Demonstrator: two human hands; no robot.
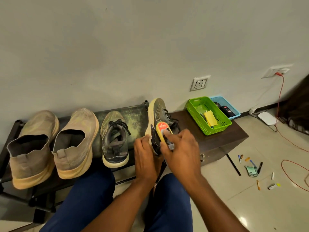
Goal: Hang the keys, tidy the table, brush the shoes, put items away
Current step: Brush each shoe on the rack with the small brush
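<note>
Against the rack (70,119), left hand (145,160) grips tilted shoe (156,114); right-hand (181,149) fingers clasp brush (163,131).

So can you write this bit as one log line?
step: brushing shoe | left hand: holds tilted dark sneaker | right hand: presses shoe brush on it | three shoes wait on rack

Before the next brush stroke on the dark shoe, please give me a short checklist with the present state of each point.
1. Left hand holds the tilted dark shoe at its heel: ok.
2. Right hand grips the shoe brush: ok.
3. Brush lies against the shoe's side: ok.
4. Other dark shoe stands apart on the rack: ok.
5. Shoe's far side clean: cannot tell.
6. Pens picked up from the floor: not ok.
</note>
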